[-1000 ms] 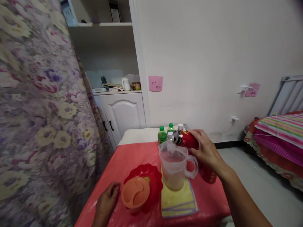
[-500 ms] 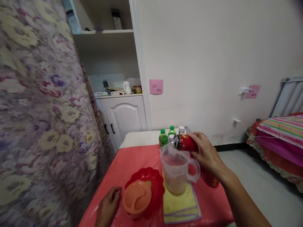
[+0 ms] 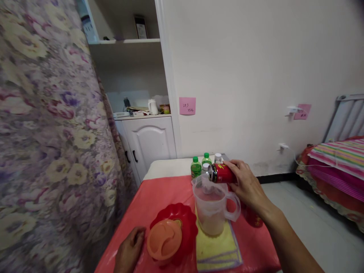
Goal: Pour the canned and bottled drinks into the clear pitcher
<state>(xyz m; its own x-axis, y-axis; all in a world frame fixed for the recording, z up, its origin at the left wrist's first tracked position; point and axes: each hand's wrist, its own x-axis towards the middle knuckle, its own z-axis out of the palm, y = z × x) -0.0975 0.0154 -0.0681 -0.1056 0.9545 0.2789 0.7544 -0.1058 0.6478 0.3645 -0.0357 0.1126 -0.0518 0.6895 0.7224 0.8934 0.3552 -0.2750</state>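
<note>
My right hand (image 3: 245,182) is wrapped round a red can (image 3: 223,173), tipped on its side with its top over the rim of a clear plastic pitcher (image 3: 211,212). The pitcher stands upright on a folded yellow cloth (image 3: 217,252), its handle to the right. My left hand (image 3: 130,248) rests on the table with fingers curled, just left of an orange divided bowl (image 3: 164,239); whether it holds anything is hidden. This bowl sits in a red scalloped dish (image 3: 187,231). Another red can (image 3: 254,219) is partly behind my right wrist.
Behind the pitcher stand a green-capped bottle (image 3: 196,168), a second one (image 3: 206,159) and white-capped bottles (image 3: 218,157). A floral curtain (image 3: 51,132) hangs at left, beside a cabinet (image 3: 152,138). A bed (image 3: 338,163) is at right.
The can in my right hand has shifted very slightly in its tilt over the pitcher. The whole view has moved a little; my left hand stays beside the orange bowl.
</note>
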